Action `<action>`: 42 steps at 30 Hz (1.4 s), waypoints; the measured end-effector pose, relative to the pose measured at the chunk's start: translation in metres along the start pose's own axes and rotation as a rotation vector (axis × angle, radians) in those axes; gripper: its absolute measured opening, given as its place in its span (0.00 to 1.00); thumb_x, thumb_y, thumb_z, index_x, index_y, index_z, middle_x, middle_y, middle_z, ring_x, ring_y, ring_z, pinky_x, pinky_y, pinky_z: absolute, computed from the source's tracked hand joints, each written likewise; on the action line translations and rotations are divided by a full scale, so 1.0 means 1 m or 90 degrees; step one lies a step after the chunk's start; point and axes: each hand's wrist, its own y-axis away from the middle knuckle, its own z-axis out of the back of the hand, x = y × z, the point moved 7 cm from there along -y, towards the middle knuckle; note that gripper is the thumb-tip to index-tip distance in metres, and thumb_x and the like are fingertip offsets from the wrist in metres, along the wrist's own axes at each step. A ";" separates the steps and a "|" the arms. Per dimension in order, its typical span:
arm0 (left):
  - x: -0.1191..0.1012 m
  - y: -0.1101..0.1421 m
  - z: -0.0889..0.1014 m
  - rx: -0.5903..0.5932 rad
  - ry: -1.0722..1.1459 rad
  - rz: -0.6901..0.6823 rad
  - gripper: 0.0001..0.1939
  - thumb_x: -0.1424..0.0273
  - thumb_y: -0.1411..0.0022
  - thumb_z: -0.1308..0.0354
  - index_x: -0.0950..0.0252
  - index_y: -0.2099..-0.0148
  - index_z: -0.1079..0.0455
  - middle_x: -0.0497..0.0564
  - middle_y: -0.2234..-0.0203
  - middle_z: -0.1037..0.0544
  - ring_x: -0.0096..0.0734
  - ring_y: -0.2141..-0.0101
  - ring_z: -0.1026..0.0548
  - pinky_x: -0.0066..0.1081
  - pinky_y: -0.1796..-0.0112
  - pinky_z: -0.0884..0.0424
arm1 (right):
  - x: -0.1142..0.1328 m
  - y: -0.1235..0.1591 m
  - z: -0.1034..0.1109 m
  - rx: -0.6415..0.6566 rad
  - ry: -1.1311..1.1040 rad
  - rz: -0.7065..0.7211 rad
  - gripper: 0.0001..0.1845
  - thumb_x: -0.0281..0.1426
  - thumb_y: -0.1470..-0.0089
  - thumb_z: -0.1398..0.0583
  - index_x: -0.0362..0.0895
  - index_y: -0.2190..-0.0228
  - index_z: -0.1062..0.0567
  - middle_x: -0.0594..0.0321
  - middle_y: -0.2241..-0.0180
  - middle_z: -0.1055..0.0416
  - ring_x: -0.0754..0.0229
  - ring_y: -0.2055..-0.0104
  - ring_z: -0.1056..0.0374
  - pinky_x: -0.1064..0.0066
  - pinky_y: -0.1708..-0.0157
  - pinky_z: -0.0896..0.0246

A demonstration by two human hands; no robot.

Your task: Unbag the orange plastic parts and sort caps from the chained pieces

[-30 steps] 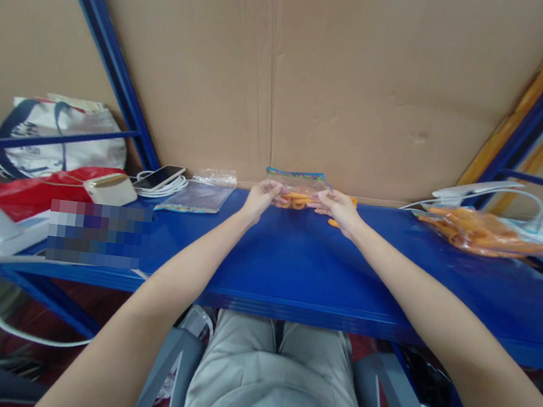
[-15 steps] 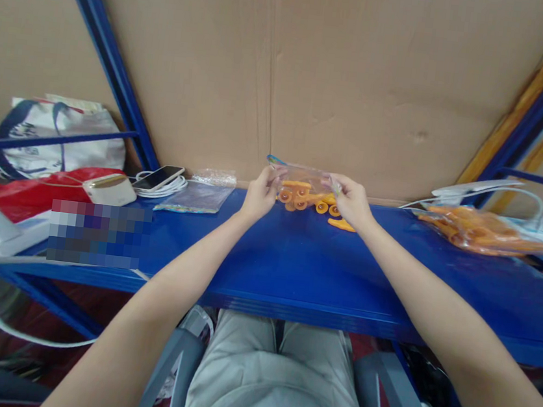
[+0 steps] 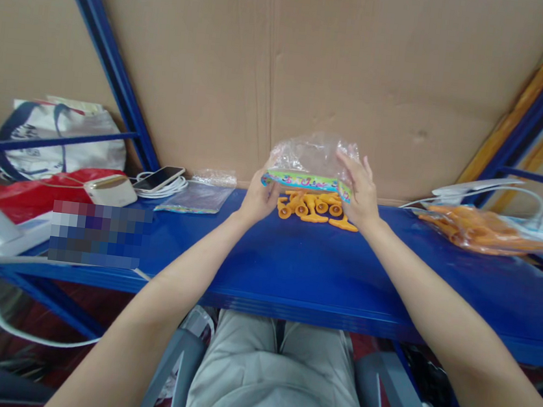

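Note:
Between my hands is a clear plastic bag (image 3: 312, 156) with a colourful printed strip (image 3: 303, 180) along its near edge, raised above the blue shelf. My left hand (image 3: 261, 192) grips its left end, the thumb by the strip. At the right end, my right hand (image 3: 360, 186) holds the bag between thumb and fingers, with some fingertips extended. Just below the bag, several orange plastic pieces (image 3: 313, 218), some with round cup-like ends, lie in a loose group on the shelf; the bag hides part of them.
On the blue shelf (image 3: 294, 265), a flat clear packet (image 3: 197, 199) and a phone on a coiled cable (image 3: 160, 181) lie left. To the right rests a bag of orange pieces (image 3: 479, 228). A cardboard sheet (image 3: 345, 75) stands behind. White cables and a red bag (image 3: 52, 186) are far left.
The bag has been turned and lifted, so its printed strip now faces me. Orange pieces seen through the bag before now lie on the shelf beneath it.

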 end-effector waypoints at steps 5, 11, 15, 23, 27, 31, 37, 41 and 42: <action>0.004 -0.005 0.012 -0.120 0.187 0.207 0.14 0.63 0.37 0.47 0.64 0.56 0.24 0.57 0.53 0.19 0.45 0.43 0.27 0.41 0.42 0.32 | -0.018 0.002 -0.010 0.071 -0.061 -0.043 0.22 0.38 0.37 0.43 0.59 0.43 0.26 0.63 0.39 0.30 0.47 0.31 0.46 0.37 0.32 0.63; 0.034 0.012 0.008 -0.182 0.428 0.596 0.13 0.67 0.35 0.53 0.64 0.61 0.27 0.53 0.66 0.17 0.31 0.74 0.22 0.29 0.72 0.25 | -0.043 0.014 -0.042 0.228 -0.290 -0.173 0.26 0.26 0.51 0.37 0.50 0.48 0.20 0.59 0.43 0.27 0.50 0.37 0.35 0.50 0.35 0.46; 0.038 0.024 -0.007 -0.082 0.436 0.722 0.09 0.65 0.33 0.46 0.64 0.56 0.29 0.50 0.72 0.18 0.26 0.82 0.28 0.24 0.80 0.31 | -0.042 0.029 -0.062 0.387 -0.418 -0.270 0.32 0.23 0.55 0.39 0.53 0.48 0.21 0.64 0.45 0.25 0.54 0.43 0.29 0.54 0.39 0.38; 0.037 0.022 -0.011 -0.043 0.382 0.632 0.10 0.68 0.40 0.35 0.65 0.70 0.31 0.43 0.83 0.28 0.23 0.82 0.31 0.21 0.79 0.34 | -0.037 0.031 -0.050 0.362 -0.476 -0.414 0.25 0.26 0.53 0.39 0.48 0.52 0.18 0.57 0.49 0.22 0.50 0.47 0.27 0.55 0.44 0.33; 0.034 0.015 -0.011 -0.033 0.430 0.552 0.06 0.70 0.44 0.32 0.65 0.70 0.27 0.46 0.75 0.21 0.26 0.71 0.24 0.25 0.66 0.27 | -0.047 0.012 -0.036 0.175 -0.425 -0.332 0.29 0.30 0.43 0.45 0.47 0.40 0.28 0.55 0.45 0.25 0.47 0.44 0.29 0.49 0.44 0.34; 0.025 0.012 -0.017 0.018 0.467 0.518 0.06 0.71 0.50 0.31 0.65 0.72 0.25 0.50 0.69 0.18 0.33 0.62 0.21 0.33 0.55 0.26 | -0.055 0.001 -0.027 0.059 -0.342 -0.248 0.34 0.32 0.39 0.49 0.48 0.33 0.39 0.56 0.45 0.25 0.48 0.41 0.31 0.49 0.43 0.35; 0.016 0.005 -0.012 0.011 0.468 0.489 0.12 0.62 0.44 0.36 0.64 0.75 0.25 0.52 0.62 0.17 0.40 0.55 0.21 0.38 0.53 0.25 | -0.040 -0.008 -0.018 0.039 -0.240 -0.161 0.42 0.29 0.42 0.49 0.52 0.29 0.52 0.59 0.43 0.27 0.47 0.36 0.36 0.48 0.42 0.37; 0.016 0.008 -0.014 0.047 0.469 0.522 0.21 0.51 0.38 0.41 0.64 0.69 0.23 0.55 0.61 0.17 0.43 0.54 0.20 0.38 0.54 0.24 | -0.036 -0.005 -0.019 0.029 -0.308 -0.223 0.41 0.28 0.45 0.47 0.49 0.30 0.46 0.56 0.51 0.21 0.49 0.42 0.29 0.52 0.45 0.33; 0.016 0.009 -0.016 0.060 0.473 0.531 0.23 0.49 0.38 0.41 0.65 0.68 0.23 0.56 0.62 0.17 0.43 0.56 0.19 0.38 0.54 0.24 | -0.038 -0.002 -0.021 0.022 -0.340 -0.263 0.40 0.27 0.46 0.47 0.47 0.32 0.42 0.55 0.54 0.20 0.50 0.46 0.26 0.53 0.48 0.31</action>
